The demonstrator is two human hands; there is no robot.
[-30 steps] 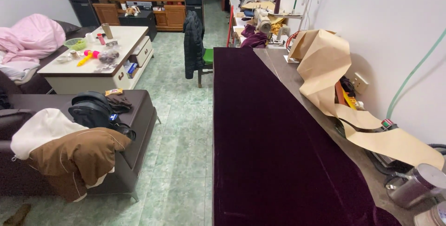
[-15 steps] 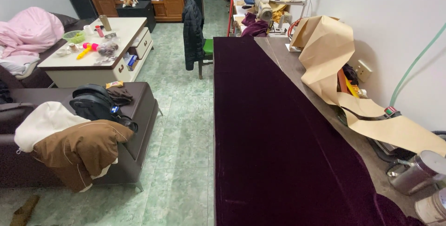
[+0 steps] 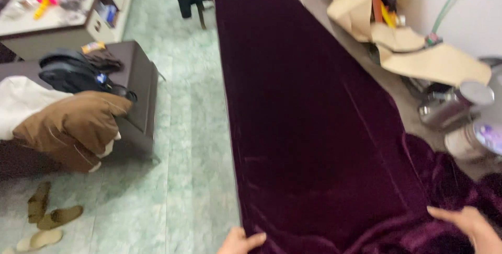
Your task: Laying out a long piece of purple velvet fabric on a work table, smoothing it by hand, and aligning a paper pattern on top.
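With both hands flat and open at the bottom of the frame, the left hand (image 3: 240,242) on the near edge and the right hand (image 3: 467,221) on the bunched folds, gripping nothing, the purple velvet cloth (image 3: 303,128) running up the middle wants smoothing outward evenly.

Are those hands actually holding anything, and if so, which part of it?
Both rest on the dark purple velvet cloth: the left hand at its near left edge, the right hand on the bunched folds. Whether either truly grips it cannot be told.
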